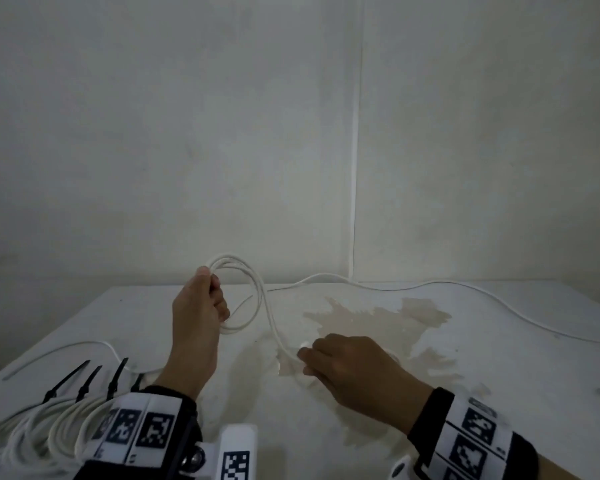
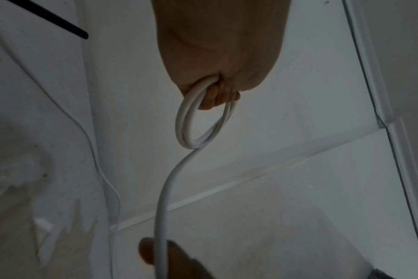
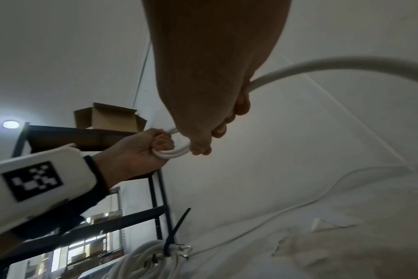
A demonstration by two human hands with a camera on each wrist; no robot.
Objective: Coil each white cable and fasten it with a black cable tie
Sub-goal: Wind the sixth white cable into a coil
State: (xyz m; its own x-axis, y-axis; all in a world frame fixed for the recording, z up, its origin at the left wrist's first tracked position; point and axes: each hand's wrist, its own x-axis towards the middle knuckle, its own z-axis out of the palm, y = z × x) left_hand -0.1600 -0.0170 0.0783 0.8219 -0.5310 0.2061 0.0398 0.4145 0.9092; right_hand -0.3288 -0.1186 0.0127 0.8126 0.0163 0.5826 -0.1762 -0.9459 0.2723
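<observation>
A few loops of a white cable (image 1: 246, 292) are held upright above the table (image 1: 499, 358) by the left hand (image 1: 196, 306), whose fingers are curled round the gathered turns at the left side of the coil. In the left wrist view the loops (image 2: 191, 122) are seen hanging from the closed fingers (image 2: 217, 98). From the coil, the cable runs down and to the right into the right hand (image 1: 347, 365), where it is pinched between thumb and curled fingers just above the table. Beyond that grip the free length is laid across the far part of the table and trails off toward the right edge. A brownish stain (image 1: 371, 320) is spread over the table beneath and beyond the right hand. At the near left, a bundle of coiled white cables (image 1: 39, 427) is lying, fastened with black cable ties (image 1: 84, 382) whose tails point away. In the right wrist view a dark metal shelf (image 3: 88, 136) carrying a cardboard box (image 3: 108, 119) is visible behind the left hand.
</observation>
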